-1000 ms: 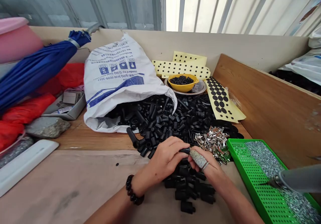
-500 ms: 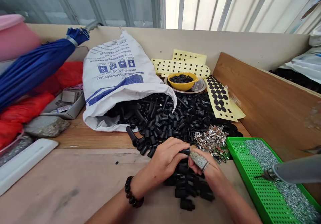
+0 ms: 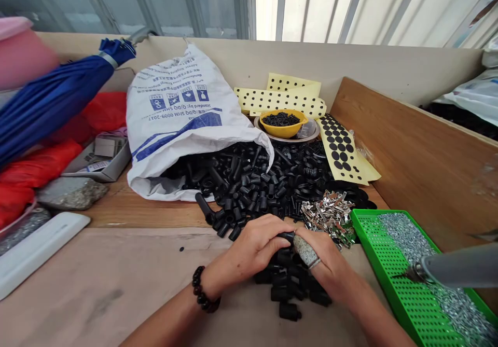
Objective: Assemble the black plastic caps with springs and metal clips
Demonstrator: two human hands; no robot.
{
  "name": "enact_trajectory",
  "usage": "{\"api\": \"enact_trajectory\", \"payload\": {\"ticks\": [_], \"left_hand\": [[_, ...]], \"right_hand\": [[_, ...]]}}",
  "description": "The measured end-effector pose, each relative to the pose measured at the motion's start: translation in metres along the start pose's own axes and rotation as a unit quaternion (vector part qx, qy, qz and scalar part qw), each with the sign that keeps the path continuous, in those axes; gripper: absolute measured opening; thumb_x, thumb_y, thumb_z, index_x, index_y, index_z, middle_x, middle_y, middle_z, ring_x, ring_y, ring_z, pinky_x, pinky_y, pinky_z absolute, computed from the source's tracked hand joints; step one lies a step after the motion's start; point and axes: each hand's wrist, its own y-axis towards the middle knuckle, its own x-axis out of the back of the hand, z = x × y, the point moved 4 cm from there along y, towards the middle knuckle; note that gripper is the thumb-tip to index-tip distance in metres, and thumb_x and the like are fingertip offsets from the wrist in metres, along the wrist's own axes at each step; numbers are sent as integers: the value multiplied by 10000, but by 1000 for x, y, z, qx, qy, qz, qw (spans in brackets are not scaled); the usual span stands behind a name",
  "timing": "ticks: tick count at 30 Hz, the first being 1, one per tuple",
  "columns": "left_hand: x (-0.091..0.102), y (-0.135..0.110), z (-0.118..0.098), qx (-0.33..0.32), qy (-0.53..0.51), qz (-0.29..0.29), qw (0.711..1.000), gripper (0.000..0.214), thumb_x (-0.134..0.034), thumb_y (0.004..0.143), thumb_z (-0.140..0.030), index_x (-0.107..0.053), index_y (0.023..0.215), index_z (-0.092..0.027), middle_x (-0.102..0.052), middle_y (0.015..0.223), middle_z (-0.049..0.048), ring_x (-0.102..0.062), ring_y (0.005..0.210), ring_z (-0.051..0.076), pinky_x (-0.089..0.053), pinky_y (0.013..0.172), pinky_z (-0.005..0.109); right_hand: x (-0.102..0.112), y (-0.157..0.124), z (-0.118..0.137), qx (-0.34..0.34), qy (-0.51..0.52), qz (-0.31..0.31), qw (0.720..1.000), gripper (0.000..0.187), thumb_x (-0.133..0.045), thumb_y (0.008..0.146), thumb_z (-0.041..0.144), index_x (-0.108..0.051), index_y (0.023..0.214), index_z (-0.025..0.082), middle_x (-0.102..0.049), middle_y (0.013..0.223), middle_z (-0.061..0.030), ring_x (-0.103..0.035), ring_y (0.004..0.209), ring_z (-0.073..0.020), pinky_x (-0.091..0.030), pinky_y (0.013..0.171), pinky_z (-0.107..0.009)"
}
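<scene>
My left hand [image 3: 257, 246], with a dark bead bracelet [image 3: 203, 291] on its wrist, is closed around a small black plastic tube [image 3: 287, 236]. At the tube's other end, my right hand [image 3: 330, 259] has its fingers closed and bent over it. A grey speckled wrap [image 3: 305, 251] covers the right thumb. The hands meet at the tube, so its right end and any smaller piece there are hidden. Below them, several black cylindrical pieces [image 3: 290, 311] lie on the table. Just beyond is a heap of loose black plastic parts [image 3: 249, 194].
A white sack [image 3: 177, 103] spills the black parts. Metal clips [image 3: 330, 214] lie beside a green tray [image 3: 404, 285] of small screws. A powered screwdriver [image 3: 459, 266] juts over the tray. Behind stand a yellow bowl [image 3: 278, 133] and yellow sticker sheets [image 3: 342, 150].
My right hand has turned and moved in closer to my left, covering more of the black tube's end. My left hand stays in nearly the same place.
</scene>
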Motion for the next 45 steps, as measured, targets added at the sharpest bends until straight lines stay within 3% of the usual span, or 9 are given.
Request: {"api": "enact_trajectory", "payload": {"ticks": [8, 13, 17, 20, 24, 27, 34, 39, 45], "left_hand": [[-9, 10, 3, 40, 54, 6, 998, 172, -515, 867, -147, -617, 1004, -166, -627, 971, 55, -523, 939, 176, -432, 853, 296], [-22, 9, 9, 46, 89, 66, 993, 174, -555, 835, -146, -640, 982, -187, -625, 920, 50, -509, 922, 197, -435, 821, 316], [-30, 5, 13, 59, 113, 111, 986, 156, -591, 819, -181, -653, 962, -194, -653, 891, 43, -515, 909, 207, -427, 821, 336], [-26, 5, 15, 56, 106, 108, 987, 160, -588, 825, -197, -650, 973, -197, -664, 886, 33, -529, 891, 197, -428, 819, 324], [-11, 8, 25, 80, 121, 64, 987, 143, -511, 867, -166, -638, 930, -181, -655, 899, 29, -546, 870, 176, -440, 799, 294], [-1, 12, 34, 96, 205, 26, 974, 150, -483, 871, -136, -603, 957, -166, -621, 932, 43, -529, 875, 185, -440, 804, 315], [-18, 26, 42, 50, 428, 101, 897, 119, -499, 823, -58, -574, 855, -144, -546, 880, 80, -488, 833, 243, -423, 650, 347], [-23, 29, 47, 36, 417, 115, 901, 119, -499, 825, -58, -583, 781, -130, -549, 843, 89, -485, 836, 256, -408, 646, 360], [-11, 24, 51, 55, 355, 92, 929, 70, -520, 838, -115, -587, 835, -137, -569, 855, 66, -481, 830, 229, -422, 701, 345]], "right_hand": [[12, -1, -5, -97, -121, 33, 987, 233, -339, 859, 127, -556, 833, 209, -649, 795, -18, -575, 695, -168, -362, 602, -255], [30, -6, -20, -130, -168, 23, 977, 240, -389, 808, 86, -585, 841, 221, -659, 793, 5, -588, 710, -160, -374, 616, -244], [23, 10, -39, -114, -360, 16, 926, 300, -418, 711, 0, -577, 869, 199, -628, 822, -22, -574, 754, -165, -386, 635, -245], [14, 26, -46, -119, -428, 8, 896, 249, -482, 659, -3, -565, 800, 185, -591, 839, -73, -539, 799, -210, -388, 634, -280], [9, 37, -44, -123, -459, -4, 880, 189, -538, 639, 20, -554, 751, 170, -565, 849, -113, -497, 821, -254, -379, 637, -329], [10, 40, -43, -117, -469, -10, 876, 179, -550, 652, 41, -549, 777, 170, -552, 875, -107, -475, 837, -253, -370, 659, -340], [0, 51, -39, -57, -469, 16, 881, 199, -560, 648, 72, -549, 811, 185, -550, 910, -81, -445, 874, -245, -318, 667, -342], [-5, 55, -43, -57, -468, 18, 882, 206, -566, 620, 79, -568, 807, 166, -550, 911, -90, -439, 876, -253, -294, 682, -367], [-6, 54, -46, -52, -454, 20, 889, 161, -543, 654, 70, -593, 780, 156, -569, 903, -81, -447, 889, -244, -281, 742, -391]]}}
